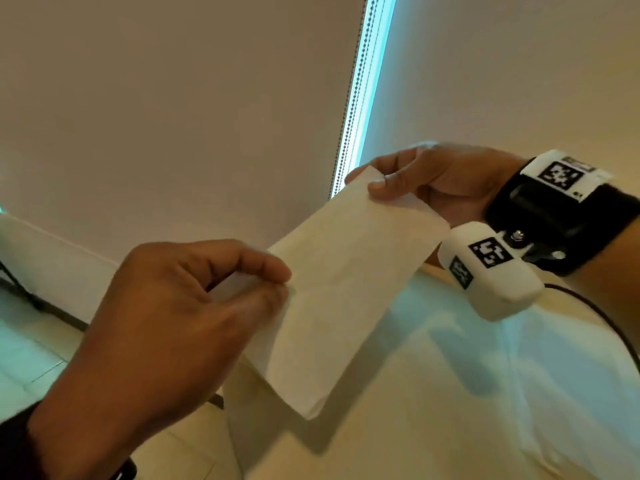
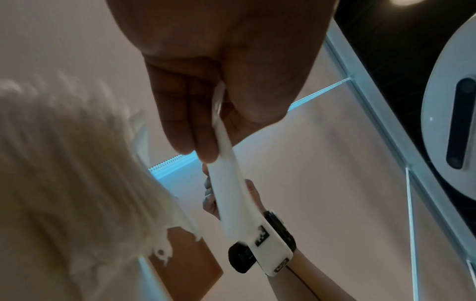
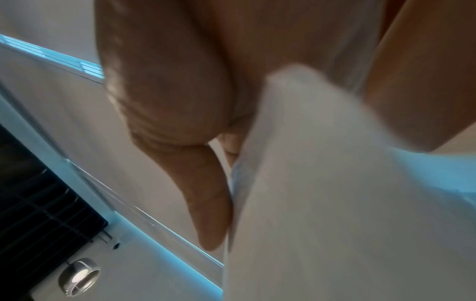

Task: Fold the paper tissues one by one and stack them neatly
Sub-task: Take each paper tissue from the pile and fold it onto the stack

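Note:
A white paper tissue [image 1: 332, 289], folded into a long strip, hangs in the air between both hands in the head view. My left hand [image 1: 194, 299] pinches its near left edge between thumb and fingertips. My right hand [image 1: 426, 181] pinches the far top corner with thumb over forefinger. From the left wrist the tissue [image 2: 229, 183] runs edge-on from my left hand [image 2: 206, 114] down to my right hand [image 2: 213, 195]. The right wrist view is blurred: the tissue [image 3: 335, 203] fills the right side beside my right hand [image 3: 213, 203].
A pale tabletop [image 1: 485, 393] lies below the tissue, at lower right. A window blind with a bead chain [image 1: 349, 119] is behind. A cable [image 1: 602, 317] trails from the right wrist camera. Pale cloth [image 2: 64, 183] fills the left wrist view's left side.

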A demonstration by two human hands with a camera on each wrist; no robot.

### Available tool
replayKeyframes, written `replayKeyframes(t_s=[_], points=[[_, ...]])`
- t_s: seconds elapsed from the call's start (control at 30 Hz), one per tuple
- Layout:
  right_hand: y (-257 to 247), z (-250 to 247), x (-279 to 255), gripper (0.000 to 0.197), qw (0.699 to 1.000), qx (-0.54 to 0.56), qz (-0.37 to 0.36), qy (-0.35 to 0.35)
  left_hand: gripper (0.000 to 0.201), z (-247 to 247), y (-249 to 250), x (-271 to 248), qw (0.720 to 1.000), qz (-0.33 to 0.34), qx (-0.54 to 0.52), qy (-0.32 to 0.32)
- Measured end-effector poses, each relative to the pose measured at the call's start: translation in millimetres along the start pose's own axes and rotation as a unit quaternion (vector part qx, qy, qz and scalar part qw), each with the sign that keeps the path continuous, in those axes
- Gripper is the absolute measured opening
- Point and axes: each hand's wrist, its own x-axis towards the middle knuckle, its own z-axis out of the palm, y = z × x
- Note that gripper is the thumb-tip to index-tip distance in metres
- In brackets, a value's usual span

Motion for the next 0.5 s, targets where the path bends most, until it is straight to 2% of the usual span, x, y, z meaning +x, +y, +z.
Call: replayKeyframes(t_s=[0.07,0.1,0.17,0.23,0.3,0.5], points=[[6,-3,16,0.031,0.999,-0.024,0.012,0.046,0.022,-2,-8,3,0.999,-0.027,0.027,-0.004],[10,-3,22,0.032,0.997,-0.044,0.018,0.068,0.026,-2,-11,4,0.998,-0.036,0.048,-0.007],[17,-2,37,0.027,0.989,-0.089,0.033,0.111,0.019,-3,-15,8,0.994,-0.053,0.091,-0.015],[23,-1,50,0.024,0.966,-0.202,0.037,0.157,0.008,-2,-20,12,0.989,-0.059,0.135,-0.015],[25,4,60,0.019,0.929,-0.319,0.041,0.181,0.009,-1,-23,16,0.983,-0.055,0.176,-0.024],[31,16,82,0.014,0.879,-0.427,0.016,0.212,0.016,-5,-27,17,0.970,-0.045,0.235,-0.039]])
